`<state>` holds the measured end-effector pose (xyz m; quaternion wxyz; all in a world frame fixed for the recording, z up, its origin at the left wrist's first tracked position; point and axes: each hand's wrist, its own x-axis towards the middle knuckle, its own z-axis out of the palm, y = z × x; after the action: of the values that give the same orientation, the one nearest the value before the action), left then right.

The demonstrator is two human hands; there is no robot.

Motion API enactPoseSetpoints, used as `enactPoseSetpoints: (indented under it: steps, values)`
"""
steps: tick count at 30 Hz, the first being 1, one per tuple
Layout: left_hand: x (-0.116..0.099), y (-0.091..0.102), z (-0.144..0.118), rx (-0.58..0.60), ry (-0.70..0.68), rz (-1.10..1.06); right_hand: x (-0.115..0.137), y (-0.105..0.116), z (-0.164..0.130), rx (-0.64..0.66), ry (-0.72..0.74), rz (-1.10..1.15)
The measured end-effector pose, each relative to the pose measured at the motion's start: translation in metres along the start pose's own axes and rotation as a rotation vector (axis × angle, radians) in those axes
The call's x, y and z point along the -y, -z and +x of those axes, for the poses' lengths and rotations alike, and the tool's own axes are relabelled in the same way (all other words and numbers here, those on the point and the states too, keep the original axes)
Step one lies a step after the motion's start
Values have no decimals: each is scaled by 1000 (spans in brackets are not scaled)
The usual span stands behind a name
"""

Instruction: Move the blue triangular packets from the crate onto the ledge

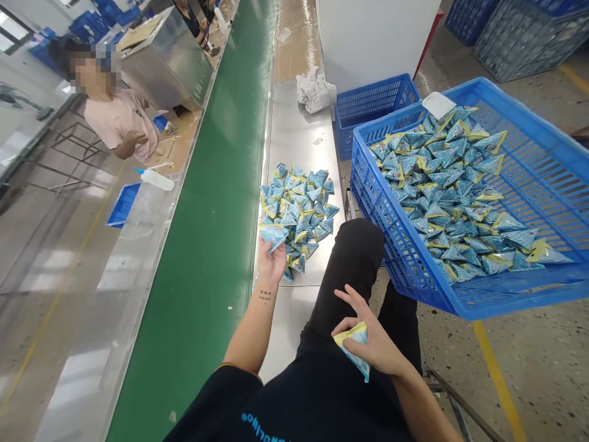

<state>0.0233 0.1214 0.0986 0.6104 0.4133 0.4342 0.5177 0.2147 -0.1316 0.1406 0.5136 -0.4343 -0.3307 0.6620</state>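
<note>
Holding a blue-and-yellow packet (272, 235) pinched between its fingers, the left hand (271, 263) reaches over the steel table (294, 135); just beyond that grip lies a heap of the same packets (297, 212), touching the held one's far edge. The right hand (370, 334) rests over the lap, fingers closed around a second packet (355, 347) against the palm. Up and to the right of this grip a tilted blue crate (543, 166) holds many more packets. Left of the left-hand grip runs a green conveyor belt (207, 245).
</note>
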Motion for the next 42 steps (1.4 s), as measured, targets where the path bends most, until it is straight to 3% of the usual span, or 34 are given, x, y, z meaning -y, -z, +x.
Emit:
enactPoseSetpoints:
  steps: [4, 8, 11, 14, 17, 19, 22, 24, 26, 29, 32, 34, 40, 42]
  values:
    - [-3, -18, 66, -106, 104, -23, 2, 4, 1, -9, -10, -16]
    - [-13, -37, 133, -170, 93, -59, 2, 6, 2, -51, 21, -45]
    - [-16, -41, 138, -161, 71, -64, 0, 4, 4, -174, 109, -1]
    - [-13, -37, 84, -111, 47, -50, 2, 0, 7, -352, 181, 95]
    - [-12, -34, -13, -11, 39, -16, 8, -4, 13, -558, 273, 154]
    - [-15, -39, -82, 183, 32, 61, 13, -6, 19, -657, 360, 131]
    - [-21, -58, -155, 520, 190, 57, 18, -12, 30, -685, 488, 22]
    - [-22, -66, -171, 568, 299, 4, 20, -17, 36, -608, 536, -46]
    - [-25, -64, -160, 540, 351, 1, 22, -20, 39, -499, 546, -60]
    - [-39, -44, -113, 437, 282, 35, 24, -15, 36, -427, 559, -13]
    - [-60, -22, -55, 156, 64, -10, 23, -4, 27, -455, 536, 65]
    - [-69, -13, -23, 29, -19, -6, 21, 4, 20, -468, 491, 128]
    - [-63, -4, 57, -86, -105, 110, 20, 19, 11, -471, 434, 150]
    - [-57, -8, 87, -102, -77, 193, 21, 23, 12, -488, 433, 160]
